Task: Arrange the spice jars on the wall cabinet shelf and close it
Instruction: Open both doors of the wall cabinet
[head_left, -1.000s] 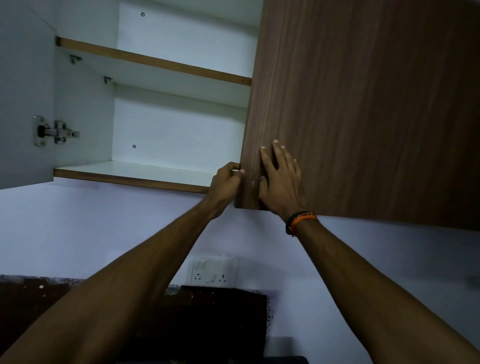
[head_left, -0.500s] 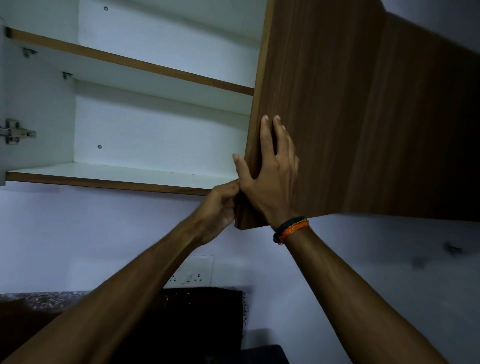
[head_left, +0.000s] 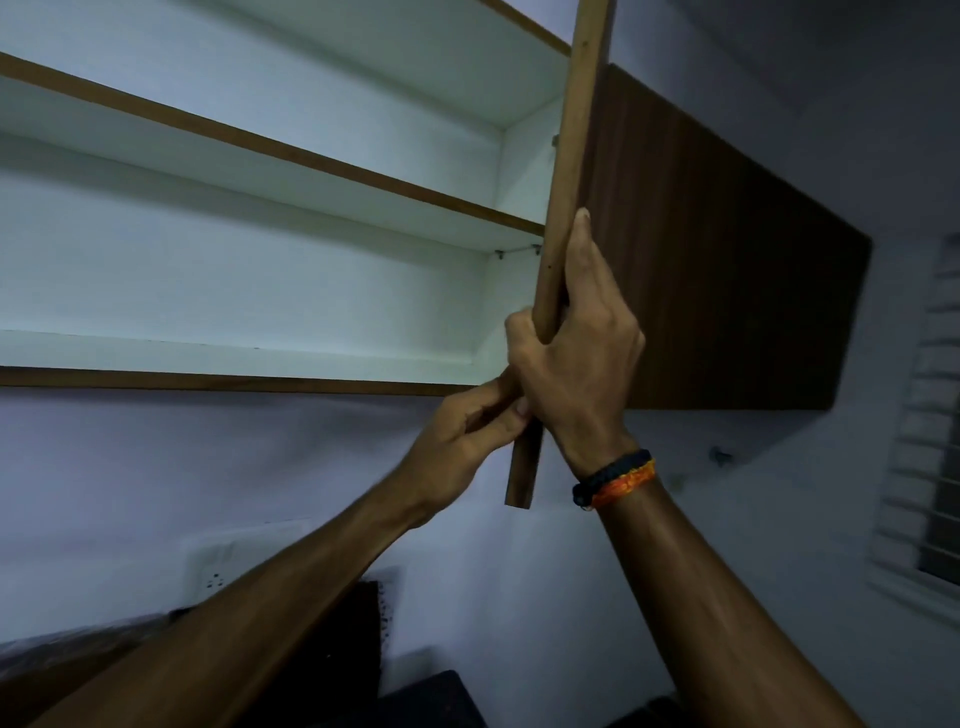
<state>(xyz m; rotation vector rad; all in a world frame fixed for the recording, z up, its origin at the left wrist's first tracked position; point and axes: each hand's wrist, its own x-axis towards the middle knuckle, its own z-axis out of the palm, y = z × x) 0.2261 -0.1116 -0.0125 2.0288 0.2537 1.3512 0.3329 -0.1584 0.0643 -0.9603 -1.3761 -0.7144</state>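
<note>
One head-worn wide-angle view was supplied. It looked upward and forward from below the wall cabinet (head_left: 311, 291), close in, with the open door (head_left: 563, 218) edge-on near centre. Both forearms entered from the bottom edge. The wall socket (head_left: 218, 564) sat low left, a louvred window (head_left: 930, 467) at far right.

A home kitchen: a wood-fronted wall cabinet (head_left: 717, 270) with white shelves (head_left: 249, 358), a wall socket (head_left: 218, 566) and a dark counter (head_left: 67, 654) below.

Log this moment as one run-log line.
stage: opening cabinet door | left hand: grips door edge low | right hand: grips door edge higher | lower shelf: no jars visible
</note>
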